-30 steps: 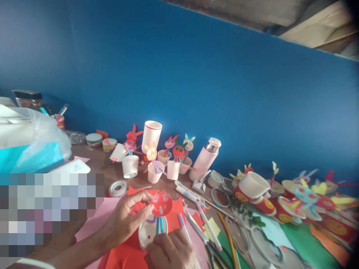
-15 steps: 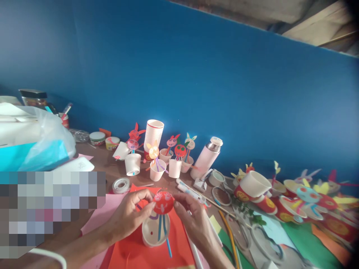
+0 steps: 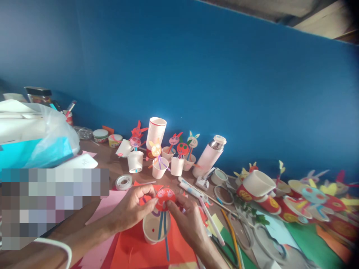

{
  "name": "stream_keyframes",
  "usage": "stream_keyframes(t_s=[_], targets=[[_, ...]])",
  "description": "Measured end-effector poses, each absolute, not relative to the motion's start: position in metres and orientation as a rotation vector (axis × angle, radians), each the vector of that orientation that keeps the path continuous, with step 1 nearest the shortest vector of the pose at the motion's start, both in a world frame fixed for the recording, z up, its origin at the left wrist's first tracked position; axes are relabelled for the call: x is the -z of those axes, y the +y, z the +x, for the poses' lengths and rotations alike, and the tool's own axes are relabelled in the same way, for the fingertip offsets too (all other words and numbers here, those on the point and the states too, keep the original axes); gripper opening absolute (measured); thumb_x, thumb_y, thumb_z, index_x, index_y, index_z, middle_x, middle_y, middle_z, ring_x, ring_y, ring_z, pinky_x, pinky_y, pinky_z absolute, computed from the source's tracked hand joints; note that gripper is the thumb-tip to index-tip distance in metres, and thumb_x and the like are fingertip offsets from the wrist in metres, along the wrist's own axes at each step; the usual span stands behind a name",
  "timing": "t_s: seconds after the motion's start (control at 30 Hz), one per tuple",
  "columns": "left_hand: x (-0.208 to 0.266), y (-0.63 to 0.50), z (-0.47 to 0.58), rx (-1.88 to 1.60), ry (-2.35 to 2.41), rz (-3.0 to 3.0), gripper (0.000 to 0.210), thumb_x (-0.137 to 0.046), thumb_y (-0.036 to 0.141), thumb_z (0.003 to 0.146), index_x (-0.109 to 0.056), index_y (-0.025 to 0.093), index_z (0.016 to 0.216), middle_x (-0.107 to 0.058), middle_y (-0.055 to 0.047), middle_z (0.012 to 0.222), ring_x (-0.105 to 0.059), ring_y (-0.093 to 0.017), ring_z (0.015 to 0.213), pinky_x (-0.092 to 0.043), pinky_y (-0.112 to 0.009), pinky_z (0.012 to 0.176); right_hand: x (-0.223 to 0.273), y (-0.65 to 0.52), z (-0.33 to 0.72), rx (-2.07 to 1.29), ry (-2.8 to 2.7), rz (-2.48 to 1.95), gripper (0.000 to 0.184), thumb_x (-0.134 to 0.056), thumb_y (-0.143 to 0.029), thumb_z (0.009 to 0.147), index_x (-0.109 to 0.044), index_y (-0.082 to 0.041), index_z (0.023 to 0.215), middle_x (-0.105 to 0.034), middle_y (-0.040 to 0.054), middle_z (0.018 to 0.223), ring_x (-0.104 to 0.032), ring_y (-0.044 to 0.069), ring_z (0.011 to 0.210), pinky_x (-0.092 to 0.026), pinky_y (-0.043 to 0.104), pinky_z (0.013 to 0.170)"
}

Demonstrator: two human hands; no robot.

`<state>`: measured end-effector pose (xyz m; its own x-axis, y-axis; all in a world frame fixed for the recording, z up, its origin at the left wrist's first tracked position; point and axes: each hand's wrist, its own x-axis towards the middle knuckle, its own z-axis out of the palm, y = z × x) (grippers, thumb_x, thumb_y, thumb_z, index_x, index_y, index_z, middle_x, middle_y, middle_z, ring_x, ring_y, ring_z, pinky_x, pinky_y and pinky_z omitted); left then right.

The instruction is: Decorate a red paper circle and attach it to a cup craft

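Your left hand (image 3: 131,209) and right hand (image 3: 186,220) pinch the red paper face (image 3: 165,195) from both sides. Its straws (image 3: 162,226) point down into the white cup (image 3: 153,228).

Paper face (image 3: 165,195) between hands, above cup (image 3: 153,228); tape roll (image 3: 124,182) left; flask (image 3: 209,157) behind right; cup stack (image 3: 156,131) at wall.

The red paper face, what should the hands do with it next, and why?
Probably lower the red paper face so its blue straws settle into the white cup. Both the left hand and right hand pinch it right above the cup.
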<state>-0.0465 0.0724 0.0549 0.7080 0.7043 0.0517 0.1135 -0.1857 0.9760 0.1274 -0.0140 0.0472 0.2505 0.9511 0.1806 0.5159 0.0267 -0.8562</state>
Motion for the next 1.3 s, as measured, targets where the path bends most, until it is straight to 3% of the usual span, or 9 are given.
stream_keyframes(t_s=[0.33, 0.5, 0.67, 0.83, 1.0, 1.17, 1.3], targets=[[-0.054, 0.074, -0.048, -0.63, 0.684, 1.784, 0.024, -0.054, 0.039, 0.088, -0.053, 0.018, 0.075, -0.05, 0.003, 0.071, -0.046, -0.013, 0.067, -0.038, -0.026, 0.066, -0.049, -0.016, 0.122, -0.652, -1.348, -1.642, 0.03, -0.053, -0.04, 0.086, -0.067, -0.016, 0.072, -0.055, -0.0015, 0.064, -0.048, 0.015, 0.065, -0.035, 0.025, 0.062], [-0.055, 0.073, -0.046, -0.61, 0.657, 1.729, 0.024, -0.056, 0.039, 0.088, -0.056, 0.017, 0.079, -0.055, 0.003, 0.074, -0.053, -0.013, 0.07, -0.042, -0.025, 0.068, -0.047, -0.014, 0.121, -0.638, -1.31, -1.674, 0.031, -0.05, -0.042, 0.082, -0.057, -0.017, 0.065, -0.049, -0.0022, 0.062, -0.043, 0.014, 0.063, -0.03, 0.025, 0.06], [-0.057, 0.071, -0.044, -0.597, 0.559, 1.607, 0.018, -0.059, 0.034, 0.09, -0.064, 0.017, 0.094, -0.067, 0.0, 0.09, -0.063, -0.018, 0.085, -0.052, -0.027, 0.076, -0.046, -0.015, 0.12, -0.645, -1.279, -1.698, 0.03, -0.048, -0.042, 0.081, -0.058, -0.017, 0.067, -0.047, -0.0023, 0.062, -0.041, 0.014, 0.063, -0.03, 0.026, 0.059], [-0.05, 0.075, -0.043, -0.582, 0.569, 1.669, 0.03, -0.062, 0.04, 0.09, -0.068, 0.016, 0.108, -0.07, -0.004, 0.1, -0.064, -0.021, 0.089, -0.053, -0.031, 0.079, -0.044, -0.015, 0.119, -0.661, -1.274, -1.7, 0.033, -0.047, -0.045, 0.081, -0.06, -0.016, 0.069, -0.05, -0.001, 0.063, -0.043, 0.016, 0.065, -0.032, 0.027, 0.061], [-0.05, 0.073, -0.041, -0.639, 0.638, 1.85, 0.03, -0.061, 0.043, 0.089, -0.074, 0.018, 0.098, -0.063, -0.003, 0.093, -0.057, -0.021, 0.093, -0.044, -0.029, 0.085, -0.039, -0.014, 0.118, -0.641, -1.277, -1.693, 0.032, -0.047, -0.043, 0.082, -0.059, -0.017, 0.068, -0.055, 0.0002, 0.064, -0.045, 0.016, 0.065, -0.032, 0.028, 0.062], [-0.052, 0.069, -0.039, -0.607, 0.702, 1.766, 0.032, -0.059, 0.043, 0.089, -0.071, 0.014, 0.086, -0.062, -0.003, 0.089, -0.058, -0.021, 0.09, -0.048, -0.025, 0.077, -0.036, -0.014, 0.116, -0.643, -1.258, -1.68, 0.03, -0.048, -0.042, 0.081, -0.055, -0.019, 0.064, -0.05, -0.0019, 0.06, -0.045, 0.015, 0.062, -0.032, 0.026, 0.059], [-0.048, 0.071, -0.041, -0.572, 0.629, 1.616, 0.034, -0.063, 0.046, 0.089, -0.07, 0.012, 0.089, -0.066, -0.003, 0.085, -0.061, -0.019, 0.083, -0.048, -0.025, 0.073, -0.038, -0.015, 0.116, -0.677, -1.252, -1.645, 0.03, -0.049, -0.041, 0.082, -0.061, -0.017, 0.068, -0.056, -0.001, 0.063, -0.049, 0.015, 0.064, -0.036, 0.025, 0.061]])
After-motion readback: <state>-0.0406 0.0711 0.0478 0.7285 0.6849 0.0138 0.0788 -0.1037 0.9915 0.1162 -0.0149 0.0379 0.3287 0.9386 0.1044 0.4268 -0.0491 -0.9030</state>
